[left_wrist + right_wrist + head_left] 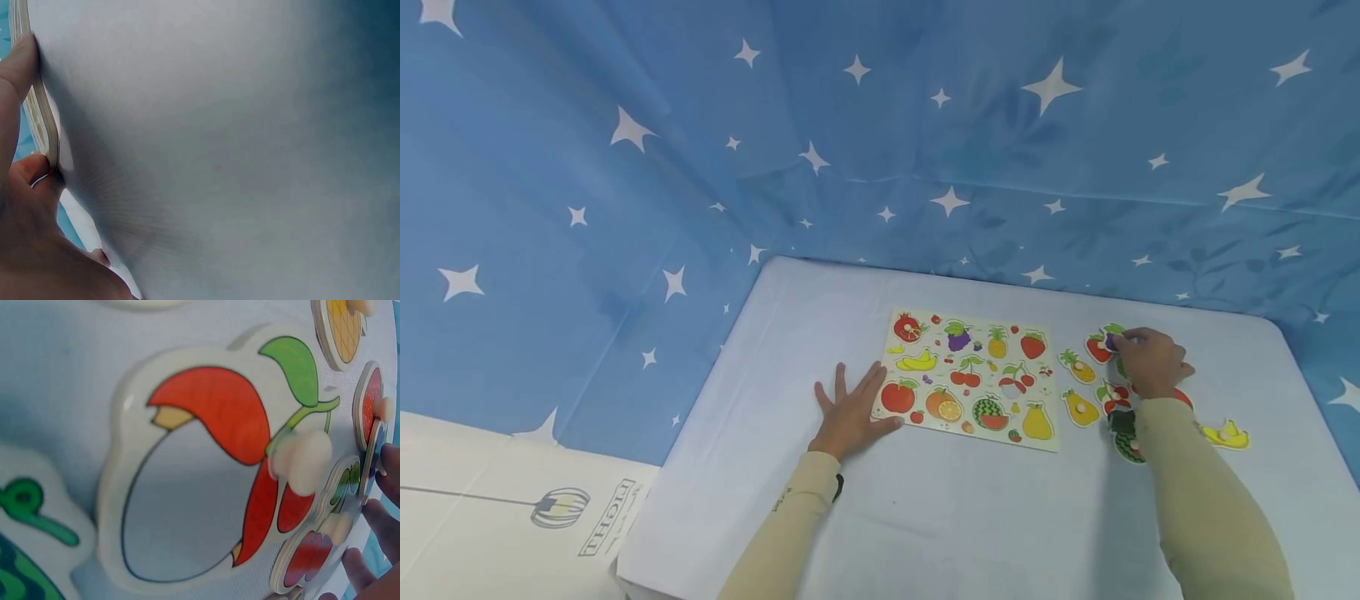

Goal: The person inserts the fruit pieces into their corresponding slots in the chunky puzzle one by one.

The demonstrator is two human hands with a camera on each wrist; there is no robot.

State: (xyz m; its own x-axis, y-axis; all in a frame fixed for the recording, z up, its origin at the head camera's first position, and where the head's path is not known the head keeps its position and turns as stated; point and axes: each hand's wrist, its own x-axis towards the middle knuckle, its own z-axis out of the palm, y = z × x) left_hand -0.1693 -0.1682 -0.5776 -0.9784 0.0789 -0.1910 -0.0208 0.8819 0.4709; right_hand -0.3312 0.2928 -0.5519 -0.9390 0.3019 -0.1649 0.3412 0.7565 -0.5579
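A fruit puzzle board (1047,444) with printed fruit lies on the white table. My left hand (850,417) rests at its left edge, fingers spread. In the left wrist view, a finger and the thumb of that hand touch the board's side edge (45,122). To the board's right, my right hand (1152,362) pinches a grape puzzle piece (1109,340), which overlaps a strawberry piece (1097,350). In the right wrist view, its fingers (379,528) are beside the strawberry and cherry pieces, and a lychee piece (187,500) with a round knob lies close to the camera.
Around the right hand lie a pineapple piece (1078,367), a pear piece (1081,408), a watermelon piece (1127,448) and a banana piece (1227,435). The sleeve hides part of the group. Blue star-patterned cloth (880,150) stands behind the table.
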